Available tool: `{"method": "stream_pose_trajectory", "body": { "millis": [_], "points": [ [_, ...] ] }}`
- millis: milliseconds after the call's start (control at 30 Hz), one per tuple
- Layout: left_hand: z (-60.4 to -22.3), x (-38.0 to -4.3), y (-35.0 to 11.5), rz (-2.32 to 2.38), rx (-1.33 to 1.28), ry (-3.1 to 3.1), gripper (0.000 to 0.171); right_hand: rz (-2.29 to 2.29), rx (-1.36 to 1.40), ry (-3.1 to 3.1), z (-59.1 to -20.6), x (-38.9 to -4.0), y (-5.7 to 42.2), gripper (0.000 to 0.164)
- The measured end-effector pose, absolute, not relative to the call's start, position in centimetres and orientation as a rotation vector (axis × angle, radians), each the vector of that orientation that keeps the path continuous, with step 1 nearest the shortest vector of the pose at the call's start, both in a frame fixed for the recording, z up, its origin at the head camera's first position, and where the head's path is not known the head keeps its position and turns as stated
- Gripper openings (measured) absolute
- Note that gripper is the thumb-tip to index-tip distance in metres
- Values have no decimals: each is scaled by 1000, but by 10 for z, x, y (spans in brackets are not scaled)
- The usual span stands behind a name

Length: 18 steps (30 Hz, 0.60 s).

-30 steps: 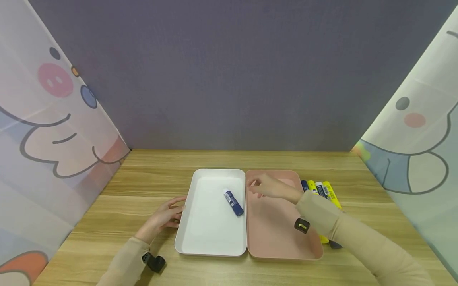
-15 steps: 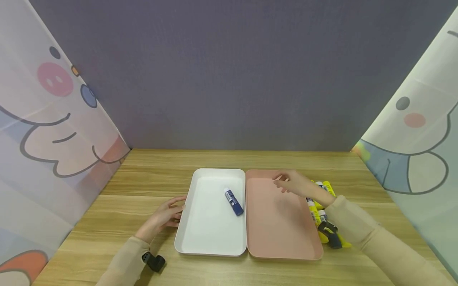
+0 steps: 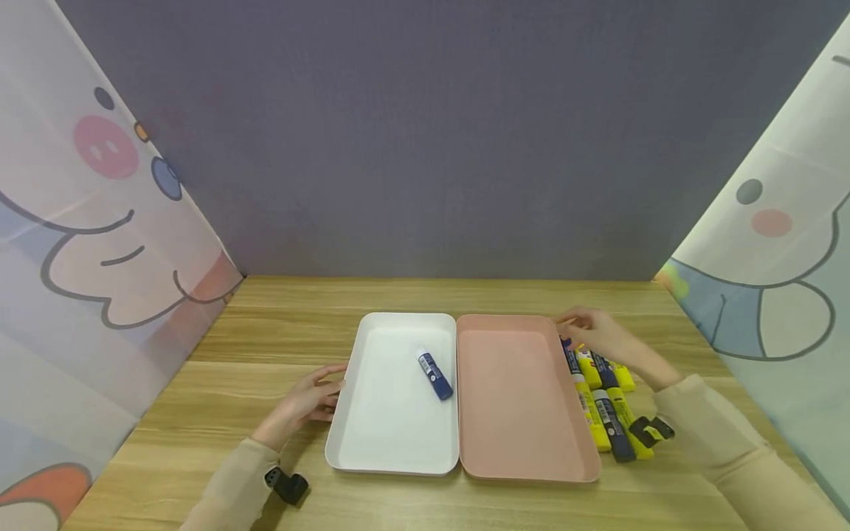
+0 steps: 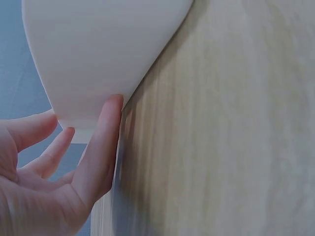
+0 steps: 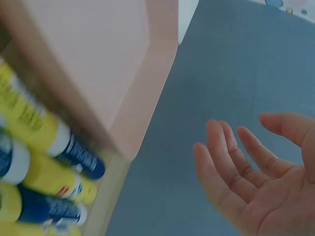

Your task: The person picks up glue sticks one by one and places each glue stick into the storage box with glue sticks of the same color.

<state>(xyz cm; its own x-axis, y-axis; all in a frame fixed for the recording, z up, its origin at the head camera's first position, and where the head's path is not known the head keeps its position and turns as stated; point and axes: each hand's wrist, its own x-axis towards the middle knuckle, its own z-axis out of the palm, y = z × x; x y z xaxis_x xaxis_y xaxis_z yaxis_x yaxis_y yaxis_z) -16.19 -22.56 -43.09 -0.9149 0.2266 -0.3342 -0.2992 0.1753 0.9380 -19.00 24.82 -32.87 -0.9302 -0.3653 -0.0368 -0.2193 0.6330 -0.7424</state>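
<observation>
My left hand [image 3: 308,398] touches the left wall of the white tray [image 3: 392,442] with its fingertips; in the left wrist view the fingers [image 4: 106,142] are fairly straight against the tray's outer side. A navy glue stick [image 3: 434,376] with a white end lies slantwise in that tray. My right hand [image 3: 598,332] hovers past the far right corner of the pink tray [image 3: 518,398], holding nothing. In the right wrist view its fingers [image 5: 231,172] are spread and loosely bent. Several yellow and navy glue sticks [image 3: 611,420] lie in two rows just below it.
The trays stand side by side on the wooden table [image 3: 285,324]. A dark grey panel [image 3: 438,147] rises behind the table. Cartoon-printed sheets [image 3: 99,184] hang at both sides.
My right hand has moved right, from over the pink tray to above the far end of the glue sticks. The left hand and the glue stick in the white tray stay put.
</observation>
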Motion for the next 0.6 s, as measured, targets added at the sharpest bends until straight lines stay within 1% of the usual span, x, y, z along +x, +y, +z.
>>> {"method": "stream_pose_trajectory", "body": {
  "millis": [267, 600],
  "points": [
    [-431, -161, -225, 1794, -77, 2055, 55, -1192, -375, 2712, -330, -183, 273, 38],
    [-430, -162, -225, 1786, -92, 2059, 55, -1164, -284, 2744, -341, -183, 296, 40]
  ]
}}
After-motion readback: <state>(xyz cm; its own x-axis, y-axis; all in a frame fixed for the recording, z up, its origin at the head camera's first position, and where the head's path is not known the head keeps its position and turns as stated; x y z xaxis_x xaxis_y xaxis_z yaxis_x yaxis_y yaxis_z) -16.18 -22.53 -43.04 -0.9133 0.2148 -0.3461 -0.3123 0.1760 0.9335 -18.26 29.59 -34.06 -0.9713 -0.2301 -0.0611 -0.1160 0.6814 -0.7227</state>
